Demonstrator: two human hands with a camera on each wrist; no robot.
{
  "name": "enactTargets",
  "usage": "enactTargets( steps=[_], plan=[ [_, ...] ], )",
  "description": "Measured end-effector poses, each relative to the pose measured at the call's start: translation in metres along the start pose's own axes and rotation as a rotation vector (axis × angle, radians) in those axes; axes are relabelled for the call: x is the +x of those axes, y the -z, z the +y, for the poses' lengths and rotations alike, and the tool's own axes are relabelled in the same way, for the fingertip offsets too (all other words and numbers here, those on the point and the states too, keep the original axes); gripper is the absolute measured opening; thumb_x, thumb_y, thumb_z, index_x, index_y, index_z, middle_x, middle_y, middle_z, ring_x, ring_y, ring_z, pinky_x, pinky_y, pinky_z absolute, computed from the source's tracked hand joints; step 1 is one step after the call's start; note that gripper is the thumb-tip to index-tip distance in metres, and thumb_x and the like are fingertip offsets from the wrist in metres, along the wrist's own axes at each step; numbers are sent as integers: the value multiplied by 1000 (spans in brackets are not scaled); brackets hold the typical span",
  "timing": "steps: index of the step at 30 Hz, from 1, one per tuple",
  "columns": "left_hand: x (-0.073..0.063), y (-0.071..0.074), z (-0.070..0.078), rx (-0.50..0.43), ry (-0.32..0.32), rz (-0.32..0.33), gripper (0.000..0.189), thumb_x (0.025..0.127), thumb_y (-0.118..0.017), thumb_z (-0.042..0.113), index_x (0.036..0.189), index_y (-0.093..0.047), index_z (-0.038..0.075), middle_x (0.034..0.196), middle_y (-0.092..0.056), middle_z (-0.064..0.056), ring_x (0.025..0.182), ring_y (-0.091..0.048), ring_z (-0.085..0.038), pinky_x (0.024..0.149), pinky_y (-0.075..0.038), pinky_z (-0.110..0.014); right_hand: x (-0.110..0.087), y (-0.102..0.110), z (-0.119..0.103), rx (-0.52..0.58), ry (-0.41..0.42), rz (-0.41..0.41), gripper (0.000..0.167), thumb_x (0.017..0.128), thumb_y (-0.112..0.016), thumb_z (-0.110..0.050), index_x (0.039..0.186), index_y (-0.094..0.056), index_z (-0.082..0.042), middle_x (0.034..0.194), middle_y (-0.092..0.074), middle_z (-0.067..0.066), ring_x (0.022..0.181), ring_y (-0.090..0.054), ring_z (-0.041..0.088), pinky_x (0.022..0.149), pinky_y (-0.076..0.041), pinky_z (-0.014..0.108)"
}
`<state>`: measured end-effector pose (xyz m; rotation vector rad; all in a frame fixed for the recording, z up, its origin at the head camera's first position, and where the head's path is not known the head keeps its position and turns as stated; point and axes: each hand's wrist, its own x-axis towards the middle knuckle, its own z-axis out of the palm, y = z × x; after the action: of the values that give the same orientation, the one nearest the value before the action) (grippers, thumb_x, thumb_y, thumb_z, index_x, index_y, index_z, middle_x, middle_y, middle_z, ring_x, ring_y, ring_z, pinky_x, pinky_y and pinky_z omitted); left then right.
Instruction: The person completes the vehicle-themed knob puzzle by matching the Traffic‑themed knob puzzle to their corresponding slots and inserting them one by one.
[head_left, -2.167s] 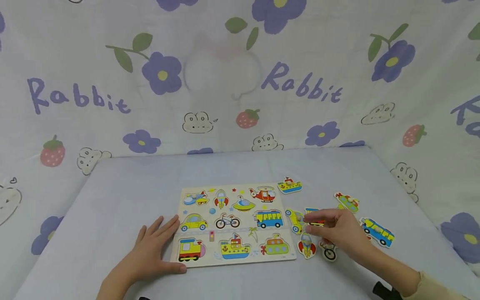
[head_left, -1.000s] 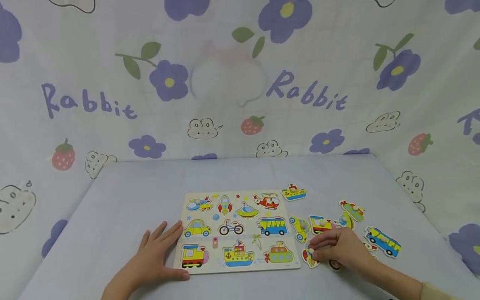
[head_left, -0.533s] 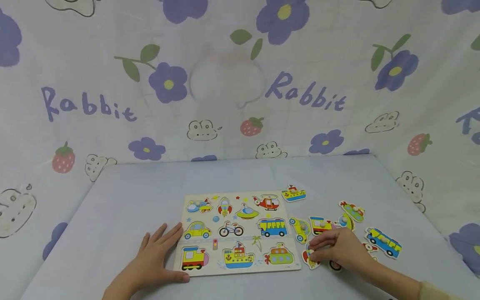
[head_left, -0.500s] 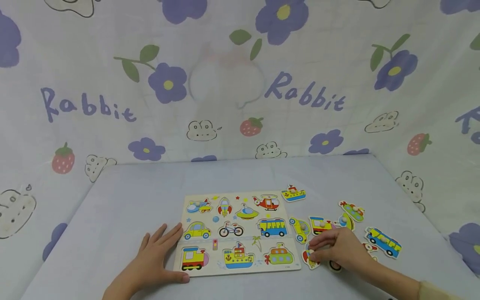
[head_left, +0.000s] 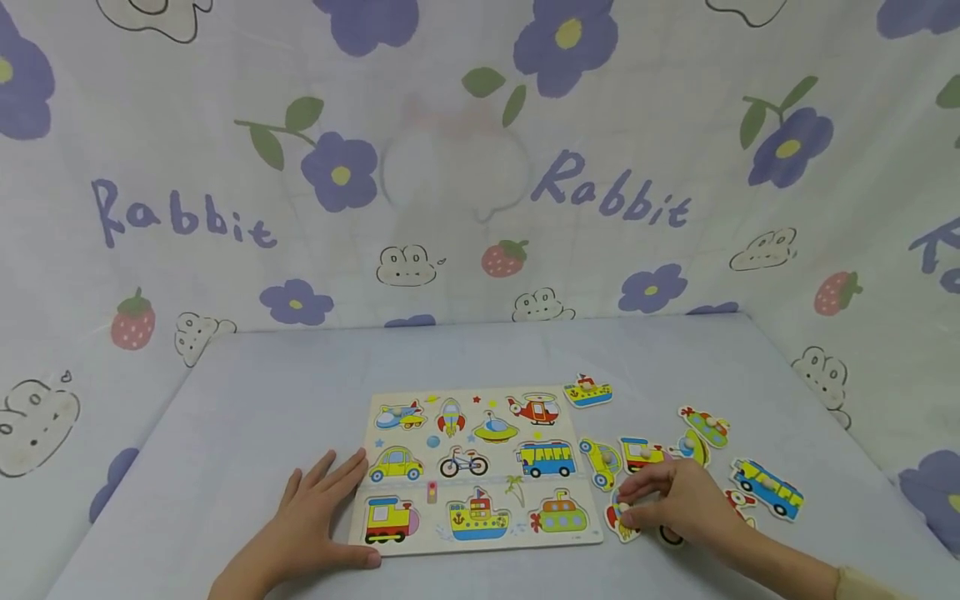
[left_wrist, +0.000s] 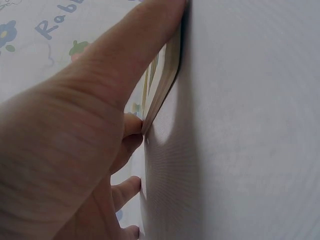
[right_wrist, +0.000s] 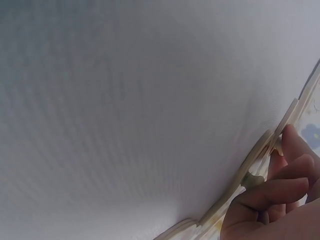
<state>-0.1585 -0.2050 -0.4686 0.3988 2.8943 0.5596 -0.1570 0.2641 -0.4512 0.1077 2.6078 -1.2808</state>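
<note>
A flat, pale lilac-white, cloth-covered tabletop [head_left: 262,392] carries a rectangular, vehicle-printed cream wooden board [head_left: 501,467] between the left hand [head_left: 303,518] and the right hand [head_left: 693,504]. Flat, wooden and knobbed, a yellow car [head_left: 598,465] lies just left of the right hand, a yellow-and-blue ship [head_left: 590,395], a red-and-yellow train [head_left: 634,452] and a green submarine [head_left: 703,428] beyond that hand, and a blue-and-yellow bus [head_left: 765,492] to its right.

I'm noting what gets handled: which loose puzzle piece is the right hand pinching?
The rocket piece, beside the near right corner of the board. The right hand pinches it alone; the car piece behind it lies unheld.
</note>
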Motion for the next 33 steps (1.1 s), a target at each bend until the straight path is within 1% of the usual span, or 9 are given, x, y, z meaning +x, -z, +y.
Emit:
enactTargets(
  steps=[7,14,17,20,22,25,27,29,33],
  plan=[
    [-2,1,1,-3,0,1,123,52,-76,79,153,-39,19,159,-29,5,146,-9,-37,106,0,-73,-2,-1,-2,3,-14,13,34,61,-94,-20,89,-76,-12,84,-72,-1,85,-65,14,69,-50,27],
    [-3,2,2,-9,2,-1,123,52,-76,78,153,-39,19,159,-29,5,146,-9,-37,106,0,-73,-3,0,-3,30,-1,14,33,62,-93,-17,89,-76,-10,84,-72,0,84,-65,16,66,-52,27],
    [-3,2,2,-4,0,3,123,53,-76,79,153,-38,19,159,-29,5,146,-9,-37,107,-1,-73,-2,1,-4,16,-25,41,33,63,-93,-19,90,-76,-12,84,-72,-1,82,-61,17,61,-48,26],
    [-3,3,2,-8,-9,10,122,53,-75,80,153,-39,19,158,-29,4,146,-10,-37,106,-1,-73,0,2,-4,7,-31,69,33,64,-93,-21,92,-76,-14,86,-72,-3,76,-53,19,55,-40,26],
    [-3,3,2,-12,-9,13,122,53,-75,80,153,-38,19,158,-29,5,146,-10,-37,107,-1,-73,2,2,-5,17,-17,75,34,65,-92,-21,93,-76,-14,87,-73,-3,70,-49,20,52,-36,27],
    [-4,3,2,-20,-12,16,122,54,-75,79,153,-38,19,158,-30,4,146,-10,-37,106,-1,-73,4,3,-7,24,25,68,34,66,-92,-20,94,-75,-12,87,-73,-2,66,-46,19,50,-34,26],
    [-4,2,2,-18,-15,21,123,53,-75,80,153,-39,18,158,-30,4,146,-11,-37,106,-2,-73,6,2,-10,34,37,63,33,67,-91,-19,95,-75,-11,87,-73,-2,64,-46,18,49,-34,25],
    [-4,2,1,-12,-21,27,123,53,-74,81,153,-39,18,158,-30,4,146,-12,-38,106,-2,-73,7,2,-15,50,48,65,33,68,-90,-16,96,-74,-9,88,-73,0,69,-52,18,51,-39,24],
    [-5,1,1,-8,-25,31,125,52,-73,83,153,-39,18,158,-30,4,146,-12,-38,107,-3,-73,11,0,-26,74,27,93,33,70,-90,-13,99,-75,-10,89,-73,0,72,-54,18,50,-44,25]
  ],
)
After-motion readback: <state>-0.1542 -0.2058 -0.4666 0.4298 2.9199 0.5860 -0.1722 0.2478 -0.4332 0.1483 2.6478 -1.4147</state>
